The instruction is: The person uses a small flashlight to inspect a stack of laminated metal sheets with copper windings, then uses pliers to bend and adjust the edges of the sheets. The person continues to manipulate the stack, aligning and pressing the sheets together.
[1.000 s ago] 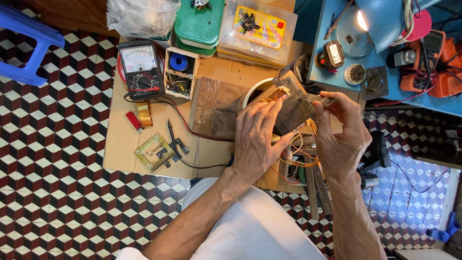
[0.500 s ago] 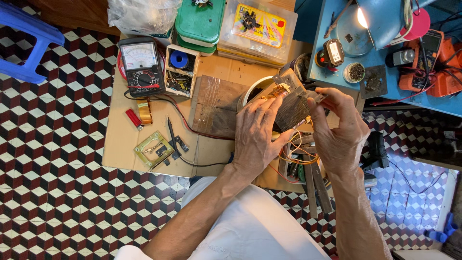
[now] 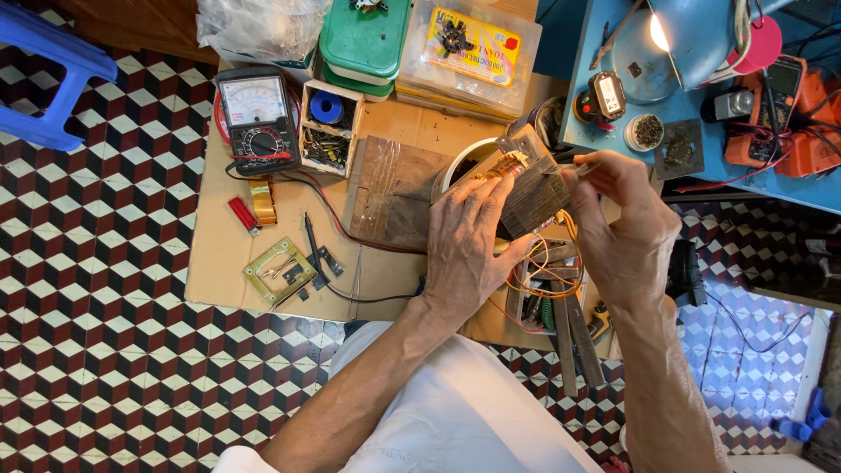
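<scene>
Gripping a transformer core (image 3: 533,194) — left hand (image 3: 469,241) clasps it, right hand (image 3: 624,229) pinches its top edge.

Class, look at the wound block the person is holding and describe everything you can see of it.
The wound block is a dark, boxy core, apparently stacked metal plates, with a copper-coloured coil showing at its top and a grey metal bracket at the upper corner. It sits tilted above the cardboard sheet. The left hand lies over its left side; the right hand pinches at its right edge. Orange and yellow wires hang below it.
</scene>
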